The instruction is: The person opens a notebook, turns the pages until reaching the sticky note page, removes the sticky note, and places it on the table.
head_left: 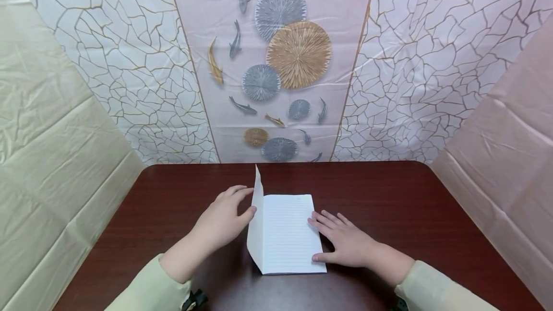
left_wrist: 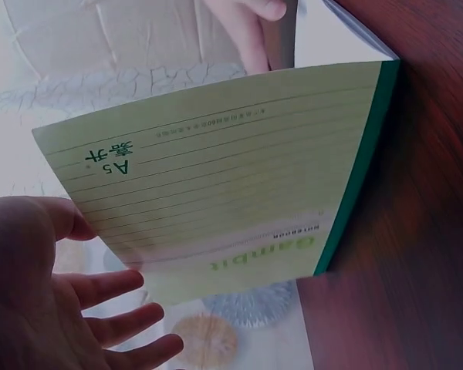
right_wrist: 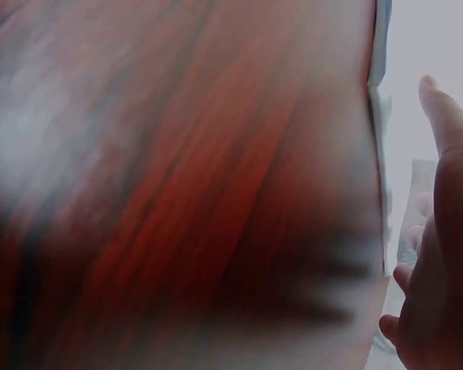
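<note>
A lined notebook (head_left: 290, 234) lies on the table, its white ruled page facing up. Its light green cover (left_wrist: 216, 177) stands raised along the left side, with a dark green spine strip and "Gambit" and "A5" printed on it. My left hand (head_left: 222, 217) is at the free edge of this cover, thumb and index fingertips right at it and the other fingers spread loosely. On the notebook's right edge rests my right hand (head_left: 345, 241), fingers extended, fingertips over the page margin. In the right wrist view that hand (right_wrist: 447, 231) shows only partly.
The dark red-brown wooden table (head_left: 173, 205) has rounded far corners. Behind it hangs a patterned cloth (head_left: 276, 109) with fish and round motifs. Beige cloth walls (head_left: 56, 167) close off both sides. Dark bands show at both sleeve cuffs.
</note>
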Demonstrator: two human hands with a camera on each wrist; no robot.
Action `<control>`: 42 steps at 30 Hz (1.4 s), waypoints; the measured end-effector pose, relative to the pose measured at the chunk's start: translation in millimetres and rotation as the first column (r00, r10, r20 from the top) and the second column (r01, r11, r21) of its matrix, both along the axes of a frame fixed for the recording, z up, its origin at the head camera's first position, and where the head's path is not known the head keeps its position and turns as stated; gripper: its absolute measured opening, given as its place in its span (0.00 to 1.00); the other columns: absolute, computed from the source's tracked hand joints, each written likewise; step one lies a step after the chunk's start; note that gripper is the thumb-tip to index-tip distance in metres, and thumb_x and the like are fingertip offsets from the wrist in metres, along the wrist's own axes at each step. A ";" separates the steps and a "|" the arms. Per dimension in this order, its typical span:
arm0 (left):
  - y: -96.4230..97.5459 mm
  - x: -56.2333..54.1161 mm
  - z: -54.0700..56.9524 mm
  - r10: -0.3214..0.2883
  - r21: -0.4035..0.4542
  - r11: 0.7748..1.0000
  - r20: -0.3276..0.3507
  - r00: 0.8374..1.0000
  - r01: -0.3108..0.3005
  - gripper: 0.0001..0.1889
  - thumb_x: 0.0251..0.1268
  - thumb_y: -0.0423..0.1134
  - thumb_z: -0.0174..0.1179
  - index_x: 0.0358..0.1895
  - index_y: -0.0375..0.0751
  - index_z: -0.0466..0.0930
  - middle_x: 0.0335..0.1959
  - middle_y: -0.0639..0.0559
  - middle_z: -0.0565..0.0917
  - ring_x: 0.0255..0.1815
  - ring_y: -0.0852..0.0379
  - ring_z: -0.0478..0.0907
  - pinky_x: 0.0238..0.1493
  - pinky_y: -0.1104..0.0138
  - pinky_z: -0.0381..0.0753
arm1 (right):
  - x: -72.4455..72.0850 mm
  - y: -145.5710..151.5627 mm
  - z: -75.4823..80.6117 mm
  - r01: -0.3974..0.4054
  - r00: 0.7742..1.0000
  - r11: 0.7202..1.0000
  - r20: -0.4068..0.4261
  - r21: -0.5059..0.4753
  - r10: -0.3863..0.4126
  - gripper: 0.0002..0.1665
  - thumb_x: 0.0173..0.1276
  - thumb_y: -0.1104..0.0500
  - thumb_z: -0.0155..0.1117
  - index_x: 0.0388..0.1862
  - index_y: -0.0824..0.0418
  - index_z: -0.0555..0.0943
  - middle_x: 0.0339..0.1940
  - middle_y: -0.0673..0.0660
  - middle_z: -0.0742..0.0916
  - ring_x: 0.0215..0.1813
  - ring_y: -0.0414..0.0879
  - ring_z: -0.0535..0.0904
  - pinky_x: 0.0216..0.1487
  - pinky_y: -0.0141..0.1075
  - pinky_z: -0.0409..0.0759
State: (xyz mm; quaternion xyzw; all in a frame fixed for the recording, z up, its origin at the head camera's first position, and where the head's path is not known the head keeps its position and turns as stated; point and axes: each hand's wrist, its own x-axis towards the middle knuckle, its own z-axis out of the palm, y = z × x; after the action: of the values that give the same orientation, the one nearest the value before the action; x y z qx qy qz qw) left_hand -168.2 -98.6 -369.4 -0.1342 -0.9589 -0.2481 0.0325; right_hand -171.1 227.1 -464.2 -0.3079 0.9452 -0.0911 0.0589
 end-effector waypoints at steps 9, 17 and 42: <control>-24.7 3.4 -2.8 0.035 -0.002 0.999 0.020 0.999 -0.035 0.25 0.69 0.47 0.56 0.67 0.46 0.75 0.69 0.48 0.71 0.71 0.44 0.65 0.63 0.47 0.71 | -1.0 8.1 -4.1 -0.008 1.000 0.999 0.003 0.044 0.008 0.58 0.60 0.18 0.49 0.79 0.53 0.60 0.80 0.54 0.62 0.79 0.59 0.53 0.72 0.63 0.52; -43.7 4.1 -11.7 0.068 -0.043 0.997 0.015 0.998 -0.067 0.25 0.67 0.45 0.56 0.67 0.44 0.75 0.69 0.45 0.72 0.69 0.41 0.67 0.61 0.45 0.72 | -1.6 8.9 -6.6 0.006 1.000 0.998 0.029 0.061 -0.008 0.59 0.59 0.17 0.49 0.80 0.50 0.58 0.81 0.51 0.60 0.80 0.57 0.51 0.73 0.62 0.50; -67.5 7.4 -67.3 0.089 -0.406 0.912 0.058 0.994 -0.058 0.30 0.56 0.50 0.71 0.63 0.46 0.79 0.66 0.39 0.73 0.64 0.32 0.69 0.55 0.38 0.71 | -1.4 7.9 -8.4 0.017 0.999 0.998 0.030 0.066 -0.019 0.59 0.59 0.18 0.50 0.80 0.49 0.57 0.81 0.50 0.59 0.80 0.57 0.50 0.72 0.63 0.51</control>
State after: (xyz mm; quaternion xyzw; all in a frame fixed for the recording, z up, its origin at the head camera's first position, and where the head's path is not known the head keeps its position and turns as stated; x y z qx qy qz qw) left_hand -160.8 -166.1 -436.7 -0.0923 -0.9943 -0.0482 -0.0229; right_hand -172.6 235.0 -472.6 -0.2959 0.9494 -0.0650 0.0827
